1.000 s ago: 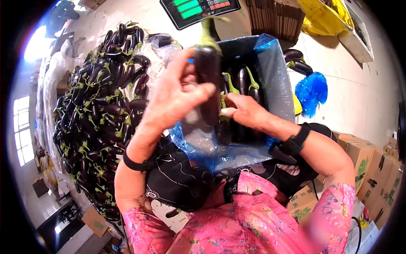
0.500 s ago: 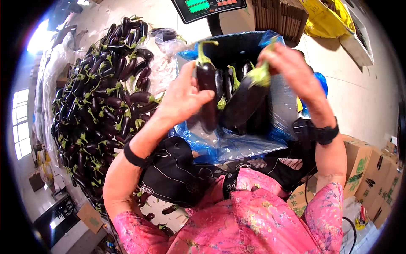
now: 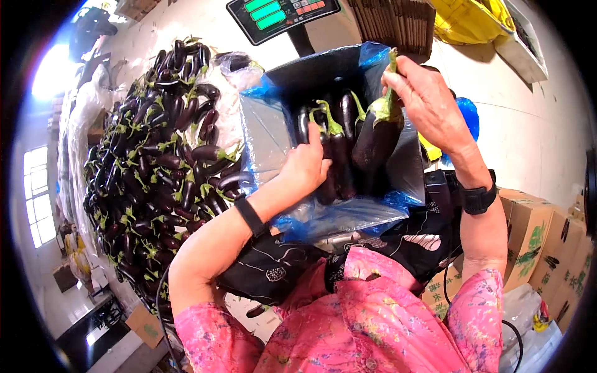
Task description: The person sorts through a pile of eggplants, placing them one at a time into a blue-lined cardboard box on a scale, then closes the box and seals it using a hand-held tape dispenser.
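Note:
A cardboard box lined with blue plastic (image 3: 261,124) holds several dark purple eggplants (image 3: 339,155) with green stems. Inside it, my left hand (image 3: 303,163) is closed on an eggplant at the left of the row, index finger along it near the stem; its other fingers are partly hidden. My right hand (image 3: 429,105), at the box's upper right, pinches the long stem of a larger eggplant (image 3: 372,140), which hangs tilted over the others.
A large pile of eggplants (image 3: 149,180) lies left of the box. Beyond the box are a scale (image 3: 280,15), stacked flat cardboard (image 3: 392,28) and a yellow bag (image 3: 469,18). Cardboard cartons (image 3: 525,242) stand at the right, near blue plastic (image 3: 466,121).
My left hand has lowered an eggplant into the box's left part. My right hand has taken an eggplant by its stem and raised it toward the upper right.

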The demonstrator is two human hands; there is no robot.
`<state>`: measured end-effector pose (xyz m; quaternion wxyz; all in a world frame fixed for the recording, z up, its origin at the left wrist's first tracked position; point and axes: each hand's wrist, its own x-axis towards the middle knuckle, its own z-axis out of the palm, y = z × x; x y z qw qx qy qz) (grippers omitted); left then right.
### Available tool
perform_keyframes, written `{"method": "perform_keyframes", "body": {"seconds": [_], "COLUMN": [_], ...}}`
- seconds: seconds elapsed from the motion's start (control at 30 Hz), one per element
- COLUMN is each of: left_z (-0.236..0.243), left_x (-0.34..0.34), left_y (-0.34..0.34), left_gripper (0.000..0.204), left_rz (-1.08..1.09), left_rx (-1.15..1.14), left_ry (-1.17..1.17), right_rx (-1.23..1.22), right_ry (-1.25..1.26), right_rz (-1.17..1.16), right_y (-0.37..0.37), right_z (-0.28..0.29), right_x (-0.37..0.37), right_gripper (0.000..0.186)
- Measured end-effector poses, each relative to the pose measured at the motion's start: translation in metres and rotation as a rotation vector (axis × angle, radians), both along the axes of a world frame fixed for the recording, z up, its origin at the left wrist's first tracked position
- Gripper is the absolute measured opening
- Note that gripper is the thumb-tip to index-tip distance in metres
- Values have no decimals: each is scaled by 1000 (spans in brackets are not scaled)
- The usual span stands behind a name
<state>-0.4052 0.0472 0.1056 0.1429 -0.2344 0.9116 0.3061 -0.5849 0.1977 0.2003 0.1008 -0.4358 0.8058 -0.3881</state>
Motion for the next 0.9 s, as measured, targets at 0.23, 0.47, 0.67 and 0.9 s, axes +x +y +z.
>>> {"method": "perform_keyframes", "body": {"seconds": [0.23,0.47,0.67,0.9], "left_z": [-5,57,82,73], "left_x": [0,-15,-19,-32], "left_y": [-17,-46,-49,-60], "left_gripper": [73,53,67,68], "left_rz": [-345,-132,-275,-321], "left_rx": [-147,541,443,-319], "left_ry": [-18,266,183,559], "right_rx": [-53,-51,-200,358], "right_ry": [-13,-262,-1009,-122], "right_rz": [16,-32,-55,89], "right_y": [-3,-7,-28,-28], "right_z": [-8,-20,-37,-35], "right_x": [5,4,9,12], "right_gripper": [22,24,25,29]}}
